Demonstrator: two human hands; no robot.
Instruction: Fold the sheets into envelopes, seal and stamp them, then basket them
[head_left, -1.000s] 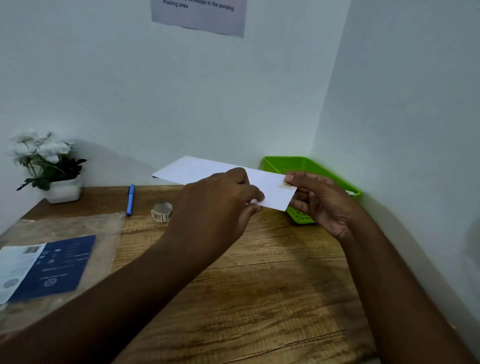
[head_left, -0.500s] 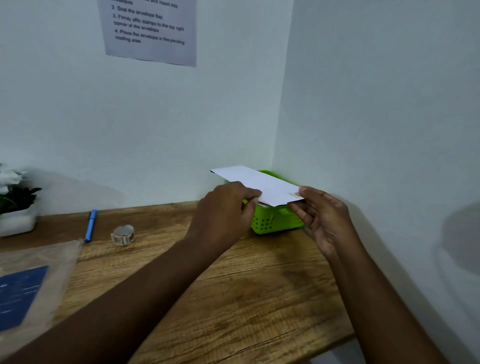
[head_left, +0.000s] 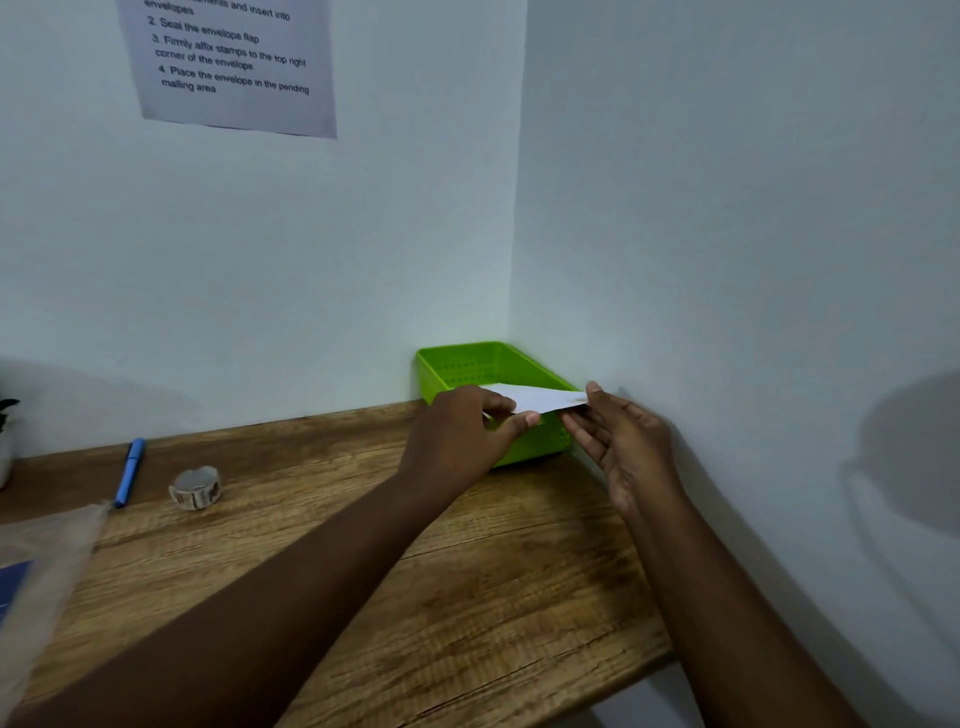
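A white envelope (head_left: 537, 397) with a small stamp at its right corner lies tilted over the near rim of the green basket (head_left: 470, 366), which stands in the back right corner of the wooden desk (head_left: 467, 582). My left hand (head_left: 462, 436) pinches the envelope's near edge between thumb and fingers. My right hand (head_left: 621, 441) holds its right end, thumb on top at the stamped corner and fingers underneath. Most of the envelope's left part is hidden behind my left hand.
A roll of stamps (head_left: 196, 487) and a blue pen (head_left: 130, 470) lie at the back left of the desk. A clear plastic packet (head_left: 47, 566) sits at the left edge. An instruction sheet (head_left: 228, 62) hangs on the wall. Walls close the corner behind and right of the basket.
Both hands carried the envelope right and down, from above the desk to the basket's rim. The view turned right, so the plant slid out of sight.
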